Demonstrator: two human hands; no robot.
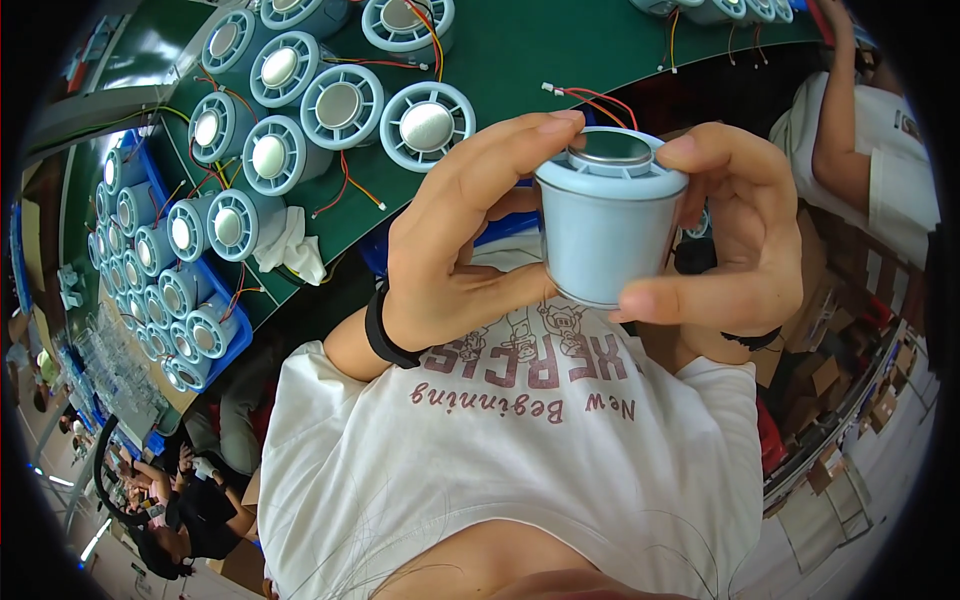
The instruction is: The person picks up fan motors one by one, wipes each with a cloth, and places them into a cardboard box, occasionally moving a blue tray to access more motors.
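Between both hands, in front of my chest, is a light blue cup-shaped housing (608, 240) with a ribbed rim and a round metal disc (612, 146) on top. My left hand (465, 220) is closed round its left side, with fingers at the rim and the thumb low near the base. On the other side, my right hand (740, 230) grips it, one finger at the rim and the thumb against the bottom edge. Red and yellow wires (600, 96) with a small white connector rise behind the housing.
Several matching housings stand on the green table (520, 50), wires trailing. A blue tray (236, 345) at the left holds many more. A crumpled white cloth (292, 250) lies at the table's edge. One person (865, 150) sits at the right; another person (205, 510) is at the lower left.
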